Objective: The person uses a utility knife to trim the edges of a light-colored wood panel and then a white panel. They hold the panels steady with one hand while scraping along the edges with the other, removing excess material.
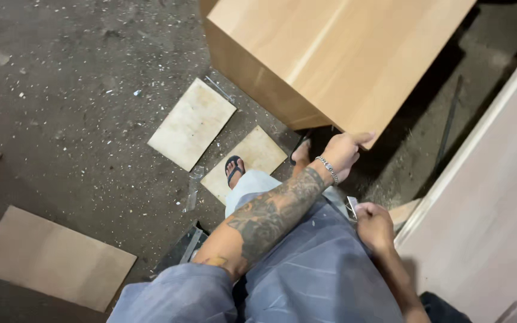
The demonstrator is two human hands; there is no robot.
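Dusty floor (pixel 79 119); left hand (pixel 342 152) fingers gripping cabinet (pixel 330 54) corner.

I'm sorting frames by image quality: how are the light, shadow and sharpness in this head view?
Head view: soft, even light on the wooden cabinet, no glare; deep shadow beneath it, where the left hand grips its corner, hides the floor; the right hand and the small metal object it touches look slightly soft; the white panel looks pale and washed out.

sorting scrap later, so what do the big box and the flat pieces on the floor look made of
Box under the left hand: seemingly laminated board, smooth light wood-tone faces. Flat offcuts: thin pale board, probably plywood or similar, dull and dusty.
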